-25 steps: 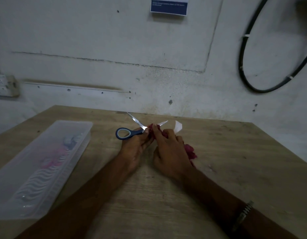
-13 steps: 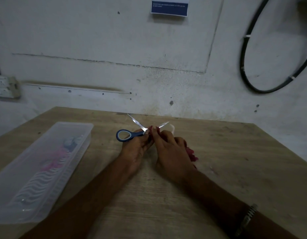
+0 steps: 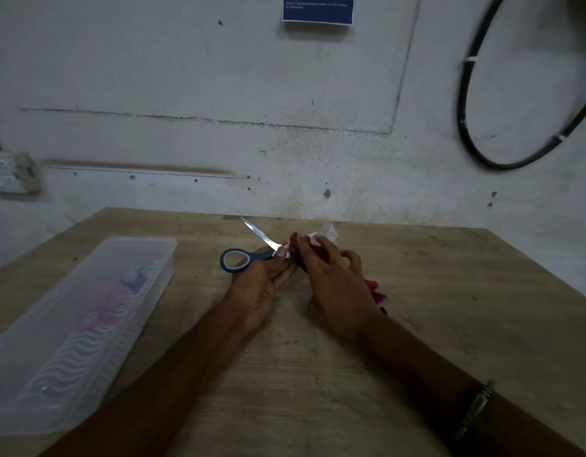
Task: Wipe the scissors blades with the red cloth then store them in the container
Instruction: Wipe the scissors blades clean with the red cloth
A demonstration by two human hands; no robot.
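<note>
The left hand [image 3: 255, 288] grips the scissors [image 3: 249, 250] by the blue handles, one handle loop sticking out to the left of the fingers, the thumb pressed near the pivot. The right hand [image 3: 337, 291] is closed around the red cloth [image 3: 377, 291], its fingers pinching the cloth about one blade, so that blade is mostly hidden; only a pale tip or a fold of cloth shows past the fingertips, and which it is cannot be told. The other blade is bare and points up and to the left, towards the centre of the frame. The scissors stand open, the two blades spread apart.

Nearest the camera, both forearms come in from the lower edge, and a metal wristband [image 3: 476, 410] sits on the right wrist at lower right. At lower left a clear plastic container [image 3: 160, 258] lies lengthwise on the wooden table [image 3: 449, 291], well apart from the hands, with blurred pink and pale things inside it.

Beyond the table edge rises a stained pale wall [image 3: 186, 77]. A switch plate [image 3: 8, 173] sits at middle left, a blue label [image 3: 318, 9] at the top centre, and a black cable [image 3: 482, 153] loops at upper right.
</note>
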